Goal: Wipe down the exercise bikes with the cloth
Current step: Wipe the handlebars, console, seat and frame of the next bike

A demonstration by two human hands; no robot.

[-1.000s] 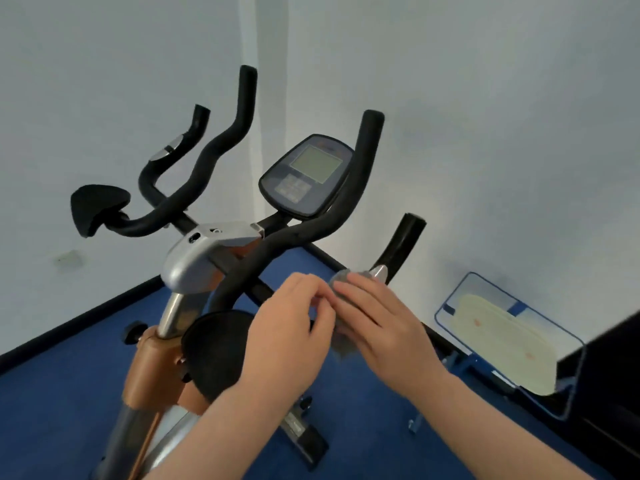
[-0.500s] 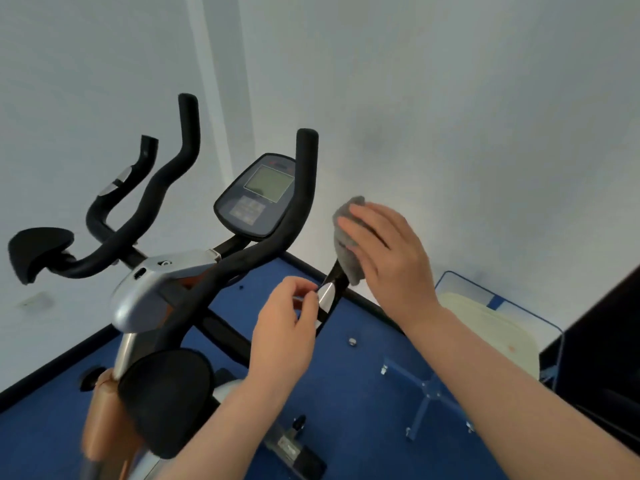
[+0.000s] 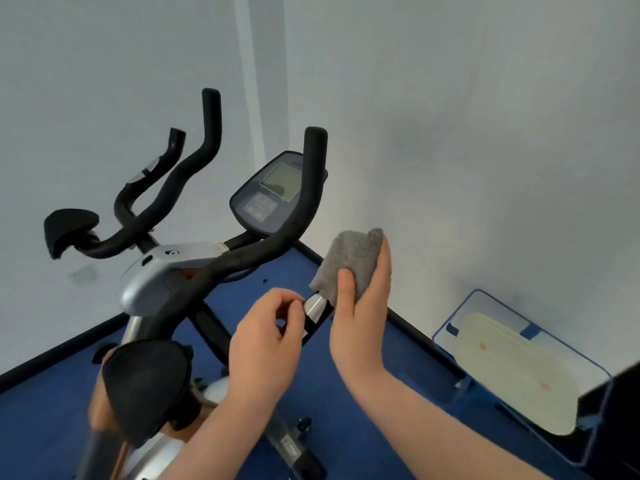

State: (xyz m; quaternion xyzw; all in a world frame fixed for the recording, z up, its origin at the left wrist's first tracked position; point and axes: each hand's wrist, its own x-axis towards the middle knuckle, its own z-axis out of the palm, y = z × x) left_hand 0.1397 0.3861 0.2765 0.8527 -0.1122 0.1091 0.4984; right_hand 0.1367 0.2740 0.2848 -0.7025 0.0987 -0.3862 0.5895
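My right hand (image 3: 360,306) grips the grey cloth (image 3: 349,265), thumb across its front and fingers (image 3: 382,268) curled round the back, so the cloth is wrapped over the short grip of the exercise bike (image 3: 194,271) on my right side. Below the cloth the silver sensor band (image 3: 314,306) of that grip shows, with black bar beneath it. My left hand (image 3: 266,341) sits just beside it, fingertips curled in and pinching the bar at the silver band.

The bike stands on the blue floor (image 3: 346,410) in the corner of the room, its front toward the white walls (image 3: 485,133). Its long black handlebars (image 3: 301,216) curve upward on either side of the dark console (image 3: 270,195), whose pale screen faces me. A silver housing (image 3: 166,275) caps the stem, and two black elbow pads sit lower: one (image 3: 69,230) near the left wall, one (image 3: 145,389) close under my left forearm.

By the right wall, near the skirting, a blue-framed thing with a cream panel (image 3: 516,372) lies on the floor, well apart from the bike.
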